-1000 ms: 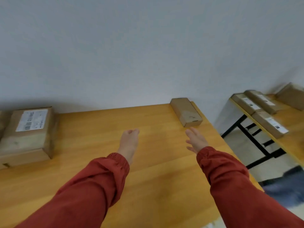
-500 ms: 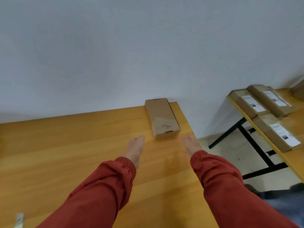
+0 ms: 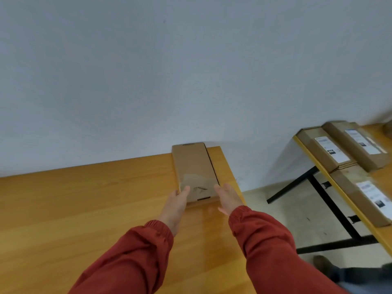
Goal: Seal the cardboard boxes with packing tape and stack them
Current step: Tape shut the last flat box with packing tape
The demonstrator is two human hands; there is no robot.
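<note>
Cardboard box (image 3: 194, 172), long and narrow, lies flat at the far right corner of the wooden table (image 3: 84, 209), with its far end against the grey wall (image 3: 148, 81). From the head camera, both arms in red sleeves (image 3: 137, 251) are stretched out towards it. The left hand (image 3: 178, 203) has straight fingers at the near left corner, and its thumb tip lies on the top face. The right hand (image 3: 228, 198) is flat and open beside the near right corner; I cannot tell whether it touches the edge. Neither hand is closed round the box.

To my eye the step is fetching this box for taping. It would go best with both palms pressing evenly on the long sides near the front, then a straight draw back along the table. The box sits close to the table's right edge, so a crooked pull could send it off. A glossy patch on its near top may be tape; no roll is in sight.

As for writing, the box shows only a faint dark scribble near its front end, not legible. On the second table (image 3: 384, 236) to the right, the labelled boxes (image 3: 311, 143) carry white labels (image 3: 373, 196) whose print is too small to read. I can make out no brand.
</note>
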